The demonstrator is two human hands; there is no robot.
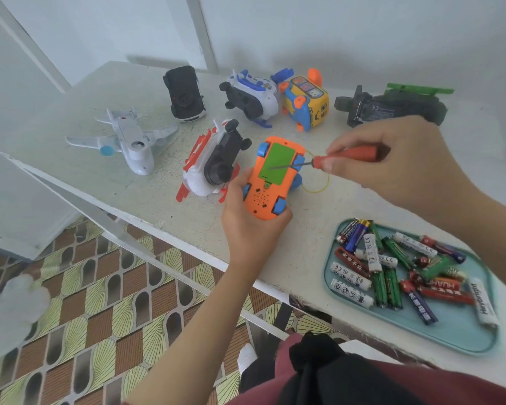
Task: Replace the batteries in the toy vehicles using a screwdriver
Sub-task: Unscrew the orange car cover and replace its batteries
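My left hand (247, 220) grips an orange toy car (270, 182) with blue wheels, turned belly up above the table's front edge. Its green battery cover (279, 165) faces me. My right hand (392, 154) pinches a screwdriver with a red handle (354, 154). The thin metal shaft lies across the green cover, its tip near the cover's left side. A teal tray (456, 334) at the right front holds several loose batteries (392, 267) in green, white, red and blue.
More toys lie on the white table (135, 185): a white plane (129, 140), a red and white vehicle (214, 168), a black car (184, 93), a blue and white vehicle (251, 96), a yellow and orange bus (306, 103), a green and black helicopter (392, 105). A yellow rubber band (319, 188) lies behind the car.
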